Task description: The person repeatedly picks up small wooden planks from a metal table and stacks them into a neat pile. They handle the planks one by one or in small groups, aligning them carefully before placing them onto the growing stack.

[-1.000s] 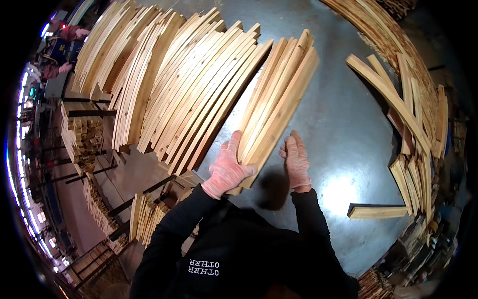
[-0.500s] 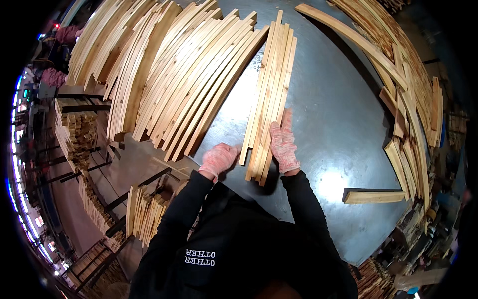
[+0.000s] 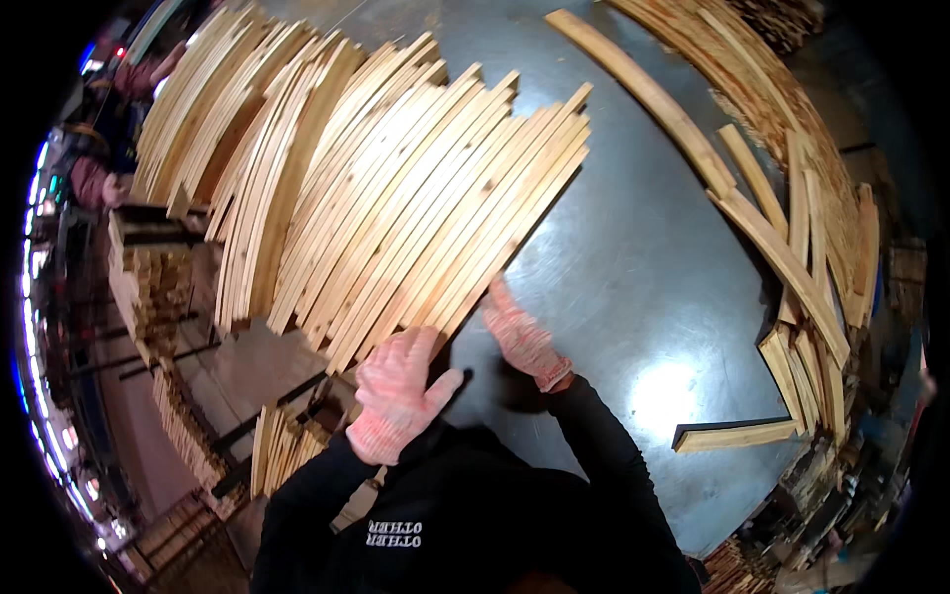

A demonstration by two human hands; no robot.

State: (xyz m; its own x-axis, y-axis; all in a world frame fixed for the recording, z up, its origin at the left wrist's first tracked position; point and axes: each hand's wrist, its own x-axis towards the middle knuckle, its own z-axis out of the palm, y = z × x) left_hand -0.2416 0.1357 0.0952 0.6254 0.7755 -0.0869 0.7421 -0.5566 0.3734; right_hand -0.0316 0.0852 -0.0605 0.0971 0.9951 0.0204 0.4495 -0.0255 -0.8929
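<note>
- While wooden slats [image 3: 426, 213] lie side by side on the counter [image 3: 633, 287], ends uneven, gentle pressure seems best.
- Left hand [image 3: 398, 389], thumb spread, at their near ends: a flat palm should align them.
- Right hand [image 3: 524, 343], fingers straight, beside the outermost slat [image 3: 525, 224]: press evenly.

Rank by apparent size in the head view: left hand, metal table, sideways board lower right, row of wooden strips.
1. Metal table
2. Row of wooden strips
3. Left hand
4. Sideways board
</note>
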